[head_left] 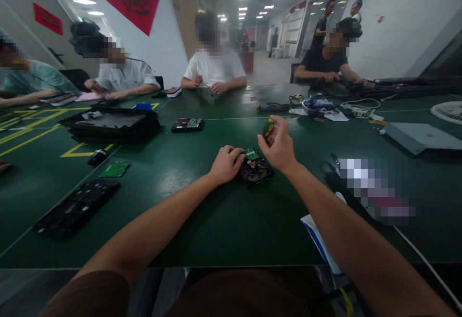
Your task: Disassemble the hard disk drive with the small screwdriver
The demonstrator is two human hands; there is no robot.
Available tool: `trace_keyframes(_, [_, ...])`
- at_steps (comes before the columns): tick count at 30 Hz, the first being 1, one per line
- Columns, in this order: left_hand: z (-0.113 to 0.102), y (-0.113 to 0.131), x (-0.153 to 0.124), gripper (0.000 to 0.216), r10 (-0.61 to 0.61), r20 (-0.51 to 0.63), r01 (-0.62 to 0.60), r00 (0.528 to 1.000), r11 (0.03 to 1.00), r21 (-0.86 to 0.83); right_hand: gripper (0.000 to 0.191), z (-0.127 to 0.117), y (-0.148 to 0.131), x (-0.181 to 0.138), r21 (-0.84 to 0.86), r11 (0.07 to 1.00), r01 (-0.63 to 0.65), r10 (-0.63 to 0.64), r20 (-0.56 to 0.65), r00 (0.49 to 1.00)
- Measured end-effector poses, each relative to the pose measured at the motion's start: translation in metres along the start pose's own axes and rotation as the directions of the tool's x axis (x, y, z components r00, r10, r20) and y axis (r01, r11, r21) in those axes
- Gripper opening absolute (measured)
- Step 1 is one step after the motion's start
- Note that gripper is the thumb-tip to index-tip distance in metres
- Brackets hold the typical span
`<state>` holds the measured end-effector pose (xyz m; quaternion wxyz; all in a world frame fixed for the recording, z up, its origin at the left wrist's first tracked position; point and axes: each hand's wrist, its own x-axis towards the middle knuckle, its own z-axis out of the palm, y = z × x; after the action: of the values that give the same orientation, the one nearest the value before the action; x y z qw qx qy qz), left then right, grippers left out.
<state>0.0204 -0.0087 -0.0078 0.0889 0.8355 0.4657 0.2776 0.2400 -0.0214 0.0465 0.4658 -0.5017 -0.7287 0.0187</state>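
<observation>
A black hard drive (254, 169) with a green circuit board (251, 153) on its far end lies on the green table (202, 221) in front of me. My left hand (225, 164) rests curled against the drive's left edge, fingers touching the board. Just right of the drive, my right hand (277, 145) is raised and closed around a black and yellow screwdriver (267, 127), whose handle sticks out above the fingers.
A second drive (188, 124) lies farther back, beside a black open case (108, 123). A loose green board (114, 169), a mouse (96, 157) and a black panel (75, 207) lie at left. Cables and tools (317, 105) crowd the back right. Several people sit along the far side.
</observation>
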Motion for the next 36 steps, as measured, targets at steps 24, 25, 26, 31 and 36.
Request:
trace_keyframes(24, [0.001, -0.003, 0.002, 0.039, 0.042, -0.003, -0.042, 0.999, 0.999, 0.01, 0.062, 0.009, 0.007, -0.001, 0.049, 0.988, 0.146, -0.139, -0.124, 0.982])
trace_keyframes(25, [0.001, -0.003, 0.002, 0.039, 0.043, -0.004, -0.043, 0.999, 0.999, 0.009, 0.063, 0.009, 0.008, -0.001, 0.048, 0.988, 0.144, -0.137, -0.124, 0.983])
trace_keyframes(26, [0.001, -0.003, 0.002, 0.039, 0.043, -0.005, -0.043, 0.999, 0.999, 0.009, 0.063, 0.009, 0.008, -0.001, 0.047, 0.988, 0.144, -0.138, -0.124, 0.983])
trace_keyframes(31, [0.001, -0.002, 0.002, 0.038, 0.039, -0.015, -0.039, 0.999, 0.999, -0.003, 0.062, 0.01, 0.009, -0.001, 0.041, 0.988, 0.15, -0.143, -0.129, 0.981])
trace_keyframes(36, [0.001, -0.003, 0.002, 0.037, 0.037, -0.019, -0.037, 0.999, 0.999, -0.006, 0.062, 0.01, 0.009, 0.0, 0.036, 0.994, 0.107, -0.101, -0.141, 0.985])
